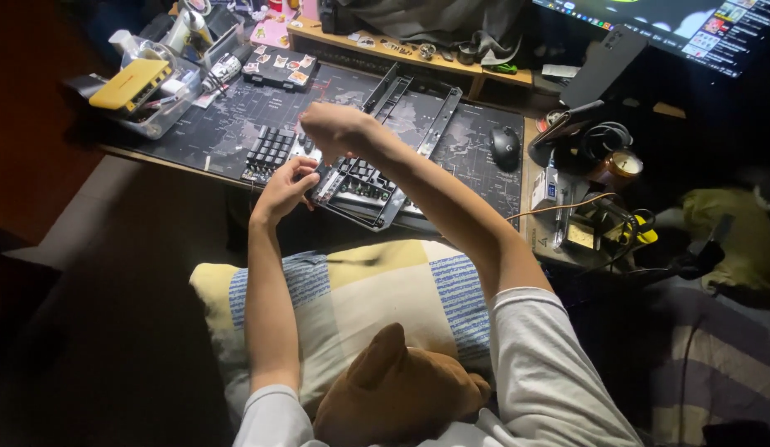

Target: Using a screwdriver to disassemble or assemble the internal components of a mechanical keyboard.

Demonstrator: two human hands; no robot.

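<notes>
Keyboard (352,186) partly hidden beneath both hands.

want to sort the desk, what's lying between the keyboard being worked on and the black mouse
In the head view, a detached dark keyboard frame lies on the desk mat between the keyboard and the mouse.

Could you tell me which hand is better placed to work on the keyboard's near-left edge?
Probably the left hand: its fingers already touch the keyboard there, while the right hand is raised above it.
</notes>
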